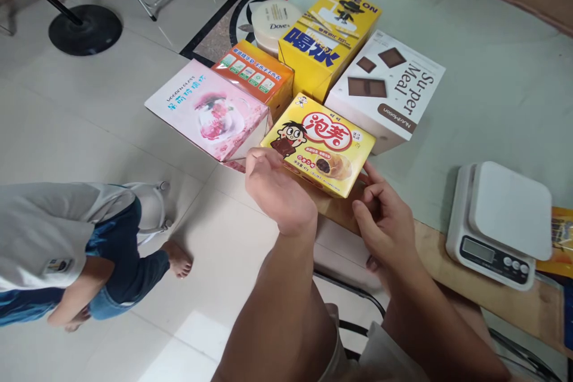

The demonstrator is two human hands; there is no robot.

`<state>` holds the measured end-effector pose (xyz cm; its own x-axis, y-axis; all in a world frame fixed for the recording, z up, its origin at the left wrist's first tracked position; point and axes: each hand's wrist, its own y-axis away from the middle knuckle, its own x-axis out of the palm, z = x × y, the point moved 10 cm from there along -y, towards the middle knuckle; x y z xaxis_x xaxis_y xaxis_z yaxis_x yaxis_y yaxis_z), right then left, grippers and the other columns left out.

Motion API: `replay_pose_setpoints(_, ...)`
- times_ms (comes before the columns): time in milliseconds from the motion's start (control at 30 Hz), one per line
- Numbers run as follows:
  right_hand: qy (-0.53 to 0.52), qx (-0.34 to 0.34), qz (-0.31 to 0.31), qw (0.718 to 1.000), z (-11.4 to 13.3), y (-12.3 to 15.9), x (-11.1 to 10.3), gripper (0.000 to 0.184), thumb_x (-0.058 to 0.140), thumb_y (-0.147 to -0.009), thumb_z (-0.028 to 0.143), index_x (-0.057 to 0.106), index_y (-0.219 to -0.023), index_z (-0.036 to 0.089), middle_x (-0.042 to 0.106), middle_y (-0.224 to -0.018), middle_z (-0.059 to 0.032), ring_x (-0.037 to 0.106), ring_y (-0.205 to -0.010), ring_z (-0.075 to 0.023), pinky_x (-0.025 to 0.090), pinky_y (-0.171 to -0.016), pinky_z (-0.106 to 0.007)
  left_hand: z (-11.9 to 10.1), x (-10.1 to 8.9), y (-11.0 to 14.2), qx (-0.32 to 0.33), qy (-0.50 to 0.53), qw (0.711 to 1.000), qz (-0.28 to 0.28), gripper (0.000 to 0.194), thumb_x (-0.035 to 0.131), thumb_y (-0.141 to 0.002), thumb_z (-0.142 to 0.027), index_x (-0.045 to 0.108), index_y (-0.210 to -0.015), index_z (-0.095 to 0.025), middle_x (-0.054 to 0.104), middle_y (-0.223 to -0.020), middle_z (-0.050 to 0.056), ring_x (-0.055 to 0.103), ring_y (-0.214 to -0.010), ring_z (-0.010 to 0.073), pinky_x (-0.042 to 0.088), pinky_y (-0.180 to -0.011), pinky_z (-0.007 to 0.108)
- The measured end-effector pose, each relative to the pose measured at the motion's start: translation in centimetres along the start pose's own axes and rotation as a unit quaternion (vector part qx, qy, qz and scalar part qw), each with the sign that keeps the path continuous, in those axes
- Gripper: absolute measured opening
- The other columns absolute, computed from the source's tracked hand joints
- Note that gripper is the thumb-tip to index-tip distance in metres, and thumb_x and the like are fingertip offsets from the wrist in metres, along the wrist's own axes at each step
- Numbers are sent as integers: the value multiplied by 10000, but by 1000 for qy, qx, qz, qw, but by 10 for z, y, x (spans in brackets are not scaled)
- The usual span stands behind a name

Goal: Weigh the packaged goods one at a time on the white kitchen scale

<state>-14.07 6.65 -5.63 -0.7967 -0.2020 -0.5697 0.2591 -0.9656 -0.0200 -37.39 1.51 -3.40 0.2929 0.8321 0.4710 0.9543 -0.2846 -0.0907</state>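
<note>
A small yellow cream puff box (319,146) with a cartoon child and a red-ringed title lies face up at the table's front edge, between my two hands. My left hand (280,191) is bent at the wrist, its curled fingers pressed to the box's left end. At the right end, the fingers of my right hand (385,215) touch the near corner, partly hidden, with the thumb below. Around it stand a pink glass-cup box (208,110), an orange box (255,71), a tall yellow box (329,36) and a white Super Meal box (387,83).
A round Dove tub (274,21) stands behind the boxes. To the right is a white kitchen scale (501,221), with a yellow packet (561,239) beside it. Another person (67,250) sits at the left, near a black round stand base (85,30).
</note>
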Motion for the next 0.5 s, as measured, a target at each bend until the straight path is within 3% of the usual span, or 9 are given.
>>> replay_pose_setpoints(100,15,-8,2,1000,7,-2,0,195,662,-880,276,485,-802,249,531,-1634,-158,760,-930,-245,434,-562,-336,2,0,0,-2,-7,1000,8,295,399,-950,-253,315,-669,-223,301,-696,-8,391,-684,149,387,-683,297)
replay_pose_setpoints(233,29,-19,4,999,12,-4,0,202,651,-881,284,466,-804,257,523,-1635,-156,752,-1041,-281,455,-617,-357,3,0,0,4,-12,1000,13,297,410,-949,-265,309,-672,-226,298,-696,-10,407,-689,153,396,-699,304)
replay_pose_setpoints(367,10,-29,-4,1000,11,-3,-1,204,643,-910,302,465,-820,256,522,-1642,-159,739,-1172,-316,524,-798,-420,-12,4,2,54,-8,998,16,310,398,-961,-249,313,-664,-223,283,-679,-14,357,-654,159,377,-687,321)
replay_pose_setpoints(500,-40,-43,-24,998,7,-3,-3,181,631,-928,263,470,-846,255,634,-1540,-150,718,-1230,-305,518,-964,-478,-34,14,10,114,-6,993,32,335,375,-953,-162,306,-629,-207,267,-643,-8,307,-620,160,293,-640,341)
